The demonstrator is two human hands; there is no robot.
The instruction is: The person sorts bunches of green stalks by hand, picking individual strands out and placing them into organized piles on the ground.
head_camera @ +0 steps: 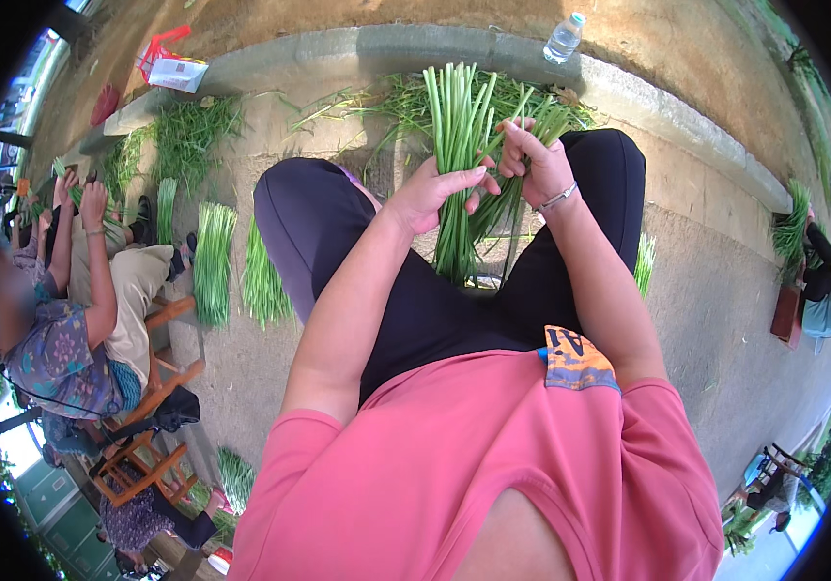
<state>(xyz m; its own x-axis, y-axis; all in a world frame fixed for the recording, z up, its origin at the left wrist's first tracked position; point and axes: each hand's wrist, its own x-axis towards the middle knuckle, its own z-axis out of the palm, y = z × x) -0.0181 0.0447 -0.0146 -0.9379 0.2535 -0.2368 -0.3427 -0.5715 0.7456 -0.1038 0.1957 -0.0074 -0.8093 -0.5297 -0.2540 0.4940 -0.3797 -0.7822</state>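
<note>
A thick bundle of long green chive-like stalks [455, 123] stands upright between my knees, its pale cut ends at the top. My left hand [441, 190] is wrapped around its middle. Close beside it, my right hand [540, 163] pinches a thinner bunch of stalks [552, 120], whose leafy ends hang down beside the bundle. The fingers of both hands nearly meet, so the lower part of the thin bunch is partly hidden. Loose green trimmings [401, 109] lie on the ground just beyond my hands.
Sorted green bundles [213, 265] lie on the concrete to my left. A stone kerb [415, 49] runs across the front, with a water bottle [564, 38] and a red-handled bag [174, 72] on it. A seated person [67, 319] handles stalks at left; others sit farther off.
</note>
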